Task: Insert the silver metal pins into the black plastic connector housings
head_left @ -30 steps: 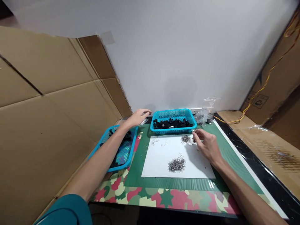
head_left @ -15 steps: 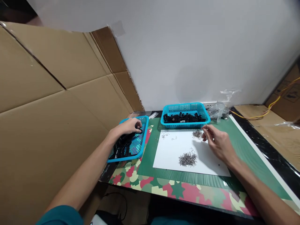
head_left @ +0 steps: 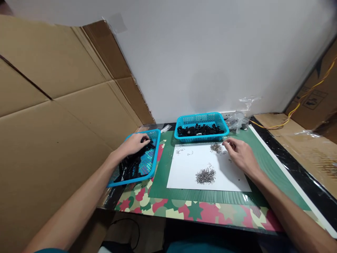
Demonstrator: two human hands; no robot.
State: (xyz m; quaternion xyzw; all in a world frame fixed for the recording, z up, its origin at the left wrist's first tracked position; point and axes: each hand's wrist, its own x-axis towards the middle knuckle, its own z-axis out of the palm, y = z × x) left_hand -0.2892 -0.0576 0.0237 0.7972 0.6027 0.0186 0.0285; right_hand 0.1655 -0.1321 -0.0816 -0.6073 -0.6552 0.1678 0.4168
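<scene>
My left hand (head_left: 134, 144) reaches into the left blue basket (head_left: 157, 151), its fingers curled around a black plastic part (head_left: 146, 140) at the heap's far end. Long and short black parts (head_left: 129, 168) fill much of that basket. Over the far right of a white sheet (head_left: 184, 175), my right hand (head_left: 240, 153) is closed with thumb and fingers together; what they hold, if anything, is too small to make out. Just left of its fingertips lies a small pile of brownish metal pieces (head_left: 216, 148). Closer to me on the sheet is a larger pile of tiny metal pieces (head_left: 205, 176).
Another blue basket (head_left: 201, 138) with black parts stands behind the sheet. Clear plastic bags (head_left: 237, 122) lie to its right by the wall. A cardboard panel (head_left: 79, 116) borders the left side. Yellow cable (head_left: 295, 110) runs over cardboard at right.
The view has turned slightly, shifting the scene left. My left hand stays in the left basket among the black parts. My right hand remains beside the small pile, its fingers still together.
</scene>
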